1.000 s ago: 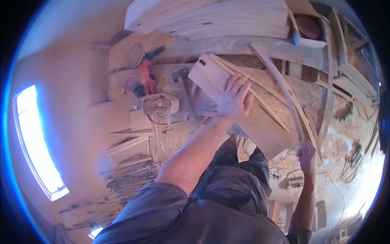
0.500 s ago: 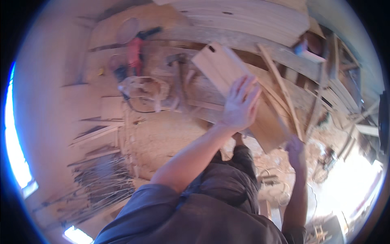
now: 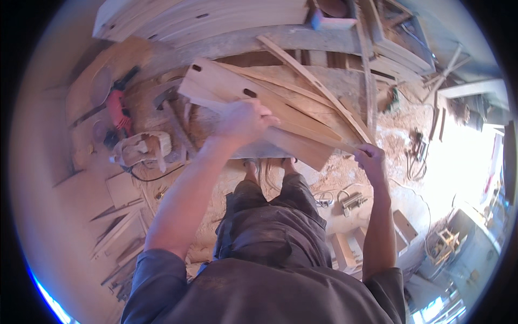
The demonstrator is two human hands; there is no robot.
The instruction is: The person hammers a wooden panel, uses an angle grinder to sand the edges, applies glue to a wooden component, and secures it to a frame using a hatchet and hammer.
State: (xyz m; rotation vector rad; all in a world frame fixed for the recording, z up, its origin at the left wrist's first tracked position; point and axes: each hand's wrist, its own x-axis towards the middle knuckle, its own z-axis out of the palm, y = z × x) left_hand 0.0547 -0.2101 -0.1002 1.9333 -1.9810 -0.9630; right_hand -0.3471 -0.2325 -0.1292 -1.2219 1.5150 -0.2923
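Note:
A pale wooden board [image 3: 221, 86] with dark oval slots lies slanted across the front of the workbench, its lower end toward the right. My left hand [image 3: 245, 121] grips the board near its middle, fingers curled over it and slightly blurred. At the right, my right hand [image 3: 372, 162] is closed on the end of a thin wooden strip [image 3: 341, 144] that runs along the board's far side. Where the strip and board meet is partly hidden by my left hand.
Loose wooden battens [image 3: 310, 81] lie across the dusty workbench [image 3: 226, 48]. To the left are a hammer [image 3: 175, 121], a red power tool [image 3: 118, 110] and a crumpled pale bag [image 3: 143, 151]. Larger slotted boards [image 3: 232, 21] stand behind. Corded tools [image 3: 350, 201] rest on the sawdust-covered floor.
The view has swung to the right. My left hand has gone from lying flat on the board to curling over it. The board now lies at a shallower slant, with a second slot showing.

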